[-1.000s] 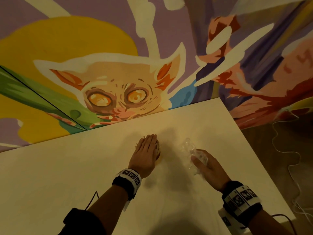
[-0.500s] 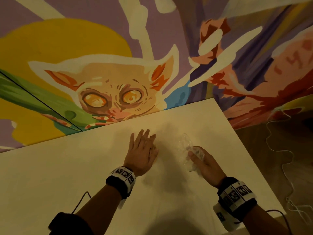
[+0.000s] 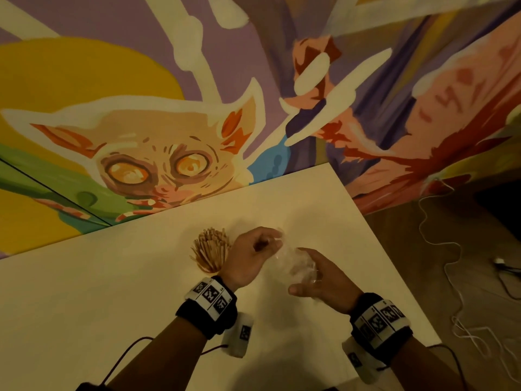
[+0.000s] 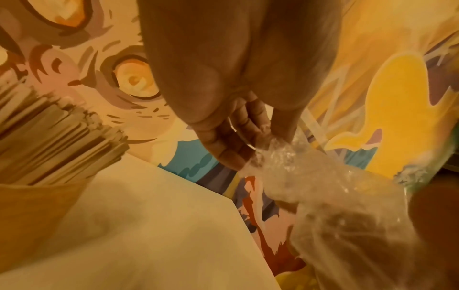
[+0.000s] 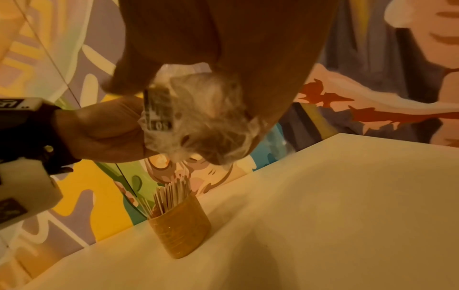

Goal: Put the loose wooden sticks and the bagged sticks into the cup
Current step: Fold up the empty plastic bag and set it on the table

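A tan cup (image 3: 210, 268) stands on the white table (image 3: 112, 306), packed with wooden sticks (image 3: 210, 245) that fan out of its top. To its right, above the table, both hands hold a crumpled clear plastic bag (image 3: 293, 261). My left hand (image 3: 277, 239) pinches the bag's upper end between thumb and fingers. My right hand (image 3: 303, 270) is curled round its bunched lower part. The right wrist view shows the bag (image 5: 198, 121) with a printed label, above the cup (image 5: 178, 225) and sticks (image 5: 171, 194). I cannot tell whether any sticks are inside the bag.
A painted mural wall (image 3: 169, 136) runs along the table's far edge. The table's right edge (image 3: 394, 263) drops to a wooden floor with white cables (image 3: 451, 249) and a plug.
My left hand lay flat over the cup's sticks; it has lifted off, moved right and pinched the bag. The sticks are now uncovered. The right hand has raised the bag.
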Action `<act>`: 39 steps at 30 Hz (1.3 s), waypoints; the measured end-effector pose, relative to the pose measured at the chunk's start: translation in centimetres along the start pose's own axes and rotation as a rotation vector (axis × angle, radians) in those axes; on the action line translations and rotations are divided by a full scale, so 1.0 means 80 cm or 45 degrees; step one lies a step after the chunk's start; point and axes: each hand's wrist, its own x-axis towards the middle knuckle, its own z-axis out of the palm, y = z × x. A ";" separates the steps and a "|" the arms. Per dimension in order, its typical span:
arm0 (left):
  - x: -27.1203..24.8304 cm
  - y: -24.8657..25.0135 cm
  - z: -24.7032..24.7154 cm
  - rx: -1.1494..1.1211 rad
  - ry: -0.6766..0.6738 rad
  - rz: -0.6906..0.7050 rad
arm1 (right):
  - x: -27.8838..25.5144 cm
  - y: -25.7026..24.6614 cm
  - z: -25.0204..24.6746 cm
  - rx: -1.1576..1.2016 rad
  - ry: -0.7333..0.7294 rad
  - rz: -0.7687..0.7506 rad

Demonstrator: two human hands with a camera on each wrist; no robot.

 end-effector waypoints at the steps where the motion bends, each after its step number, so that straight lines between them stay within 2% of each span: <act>1: 0.004 0.002 0.001 -0.027 0.025 0.003 | -0.003 0.003 -0.007 -0.024 -0.002 0.022; 7: 0.033 0.010 -0.002 0.000 0.153 0.006 | -0.014 0.023 -0.041 0.007 0.008 0.088; 10: 0.042 0.013 -0.004 0.057 0.275 0.036 | -0.017 0.026 -0.056 0.217 0.037 0.159; 12: 0.042 0.010 -0.002 0.065 0.370 -0.015 | -0.014 0.027 -0.063 0.198 0.129 0.122; 14: 0.034 0.007 0.009 -0.029 0.423 -0.154 | -0.012 0.028 -0.067 0.194 0.209 0.093; 16: 0.019 0.006 0.028 -0.118 0.342 -0.342 | -0.006 0.029 -0.070 0.255 0.241 0.097; 18: 0.004 0.007 0.053 -0.165 0.106 -0.502 | 0.000 0.032 -0.069 0.285 0.266 0.105; 20: -0.006 0.003 0.077 -0.225 -0.132 -0.562 | 0.007 0.035 -0.067 0.344 0.270 0.100; 21: -0.007 -0.002 0.086 -0.248 -0.190 -0.555 | 0.009 0.036 -0.066 0.355 0.260 0.092; 25: 0.000 -0.012 0.097 -0.315 -0.104 -0.475 | 0.010 0.037 -0.076 0.290 0.201 0.074; 30: 0.002 -0.018 0.091 -0.206 -0.084 -0.379 | 0.010 0.039 -0.106 0.269 0.244 0.126; 34: -0.005 -0.018 0.096 -0.121 -0.132 -0.346 | 0.015 0.030 -0.111 0.226 0.059 0.279; 36: -0.007 -0.017 0.101 -0.083 -0.128 -0.367 | 0.022 0.026 -0.109 0.224 0.090 0.288; 39: -0.012 -0.012 0.104 -0.154 0.023 -0.386 | 0.034 0.026 -0.108 0.116 0.168 0.209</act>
